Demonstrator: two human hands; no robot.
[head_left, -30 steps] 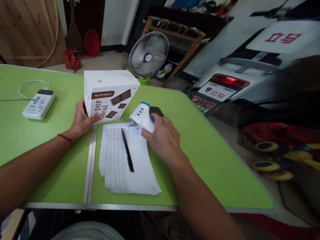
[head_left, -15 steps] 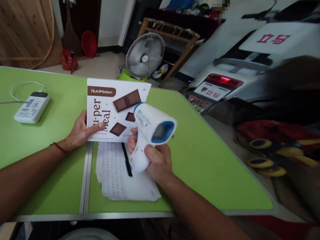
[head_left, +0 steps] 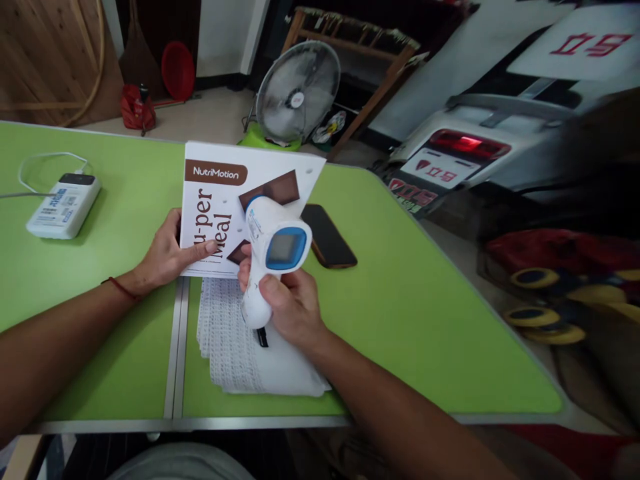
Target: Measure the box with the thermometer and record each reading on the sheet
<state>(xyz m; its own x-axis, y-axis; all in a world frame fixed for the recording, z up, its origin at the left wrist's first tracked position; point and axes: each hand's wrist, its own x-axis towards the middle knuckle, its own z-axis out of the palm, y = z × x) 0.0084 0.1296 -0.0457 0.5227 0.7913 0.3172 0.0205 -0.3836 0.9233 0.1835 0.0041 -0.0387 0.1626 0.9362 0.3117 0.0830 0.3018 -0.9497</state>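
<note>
My left hand (head_left: 175, 250) grips the left edge of a white box (head_left: 210, 220) printed "NutriMotion" with brown chocolate pieces, its thumb across the front. In my right hand (head_left: 290, 300) is a white and blue infrared thermometer (head_left: 260, 260), fingers wrapped round its handle. Its small grey screen faces me and its far end points at the box, overlapping it in view; whether they touch I cannot tell. Below lies a stack of handwritten paper sheets (head_left: 240, 363), with a black pen (head_left: 262, 338) on it, mostly hidden by the thermometer.
A dark phone (head_left: 331, 237) rests on the green folding table (head_left: 425, 320) to the right of the box. A white device (head_left: 65, 208) with a cable lies at left. Beyond the table stand a fan (head_left: 299, 93) and a white scooter (head_left: 463, 147).
The thermometer has moved left and turned its screen more squarely toward me. The phone has come into sight beside it. The view has shifted slightly; both hands keep their holds.
</note>
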